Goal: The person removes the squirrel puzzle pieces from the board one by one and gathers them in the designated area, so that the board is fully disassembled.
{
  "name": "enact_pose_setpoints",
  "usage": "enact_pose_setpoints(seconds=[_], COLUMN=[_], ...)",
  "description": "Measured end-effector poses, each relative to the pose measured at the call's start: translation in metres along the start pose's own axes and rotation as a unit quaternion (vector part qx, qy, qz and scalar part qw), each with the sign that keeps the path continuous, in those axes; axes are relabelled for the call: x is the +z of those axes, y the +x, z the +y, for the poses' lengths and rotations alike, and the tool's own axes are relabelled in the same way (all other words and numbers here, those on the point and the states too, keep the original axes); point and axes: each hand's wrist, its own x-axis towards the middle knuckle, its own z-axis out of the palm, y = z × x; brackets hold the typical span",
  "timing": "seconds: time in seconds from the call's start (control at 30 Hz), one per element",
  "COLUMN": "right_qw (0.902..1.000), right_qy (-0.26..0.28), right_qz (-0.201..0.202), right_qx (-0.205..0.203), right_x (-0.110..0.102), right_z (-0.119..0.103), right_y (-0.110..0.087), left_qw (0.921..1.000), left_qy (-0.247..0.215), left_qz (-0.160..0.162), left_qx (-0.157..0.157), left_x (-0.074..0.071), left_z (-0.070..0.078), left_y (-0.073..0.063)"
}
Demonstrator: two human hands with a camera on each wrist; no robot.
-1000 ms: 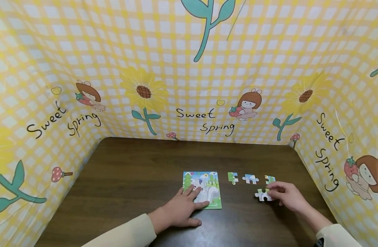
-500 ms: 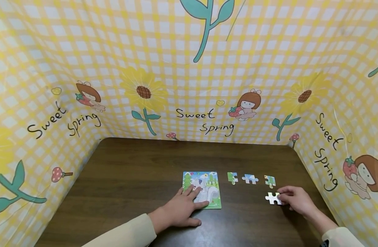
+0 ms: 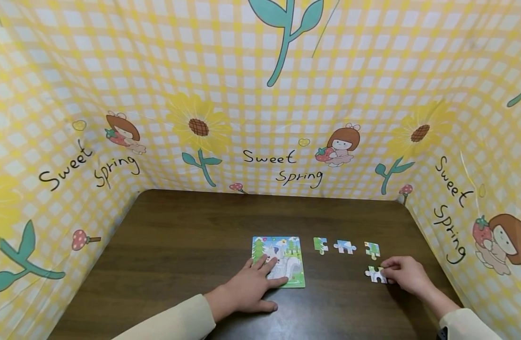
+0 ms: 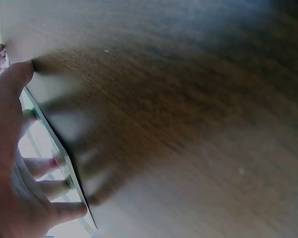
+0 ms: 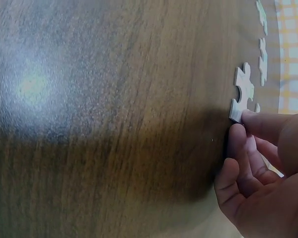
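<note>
My left hand (image 3: 252, 285) rests with spread fingers on a square picture puzzle board (image 3: 295, 278), which shows a pale animal among green trees. In the left wrist view the fingertips touch the board (image 4: 57, 144) near its edge, and the thumb lies beyond it. On the right, my right hand (image 3: 406, 275) pinches a jigsaw piece (image 3: 374, 274) between thumb and fingers. The right wrist view shows this piece (image 5: 242, 91) held by one end, slightly raised at the fingers. Just behind it lies another jigsaw piece (image 3: 372, 249) with green and blue print.
Two more loose pieces lie in a row to the right of the board: a green-tree piece (image 3: 320, 244) and a blue-sky piece (image 3: 345, 246). The brown wooden table (image 3: 192, 231) is enclosed at the back and sides by a yellow checked cloth (image 3: 251, 118).
My right hand has moved right and slightly toward me with the pinched piece, away from the piece behind it, then tilted it a little. My left hand has stayed on the board.
</note>
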Motion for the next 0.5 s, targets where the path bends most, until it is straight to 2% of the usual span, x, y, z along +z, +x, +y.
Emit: enact_pose_setpoints(seconds=[0.27,0.5], right_qw=[0.9995,0.999], right_qy=[-0.025,-0.037], right_qz=[0.005,0.01], right_qx=[-0.016,-0.024], right_x=[0.0008,-0.0003], right_z=[0.0008,-0.005], right_y=[0.0006,-0.0007], left_qw=[1.0,0.9995], left_qy=[0.002,0.003], left_qz=[0.004,0.031], left_qx=[0.003,0.011], left_x=[-0.0005,0.0024], left_z=[0.0001,-0.0032], left_y=[-0.0025,-0.0063])
